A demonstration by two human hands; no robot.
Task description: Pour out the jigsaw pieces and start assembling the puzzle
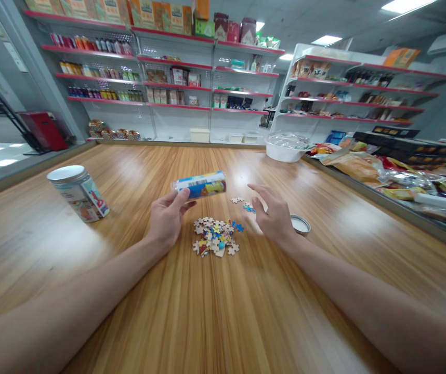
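Two bare forearms reach in from the near edge across the wooden table [324,171]. Left hand [166,218] is curled around a small printed tube [199,185], which it holds lying on its side, lifted just above the tabletop, thumb on the near face and fingers wrapped behind. Just right of that hand and a little nearer lies a loose heap of jigsaw pieces [215,237], flat on the wood. Right hand [273,213] hovers palm down with fingers loosely spread and holds nothing; its fingertips are just beside a few stray pieces [243,203] at the far right of the heap. A round lid [300,224] lies flat on the table, touching or just behind that hand's right edge. Well apart to the far left stands a second jar [79,192], tilted, with a pale lid. At the far right, a white bowl [284,150] sits near snack packets [357,165]
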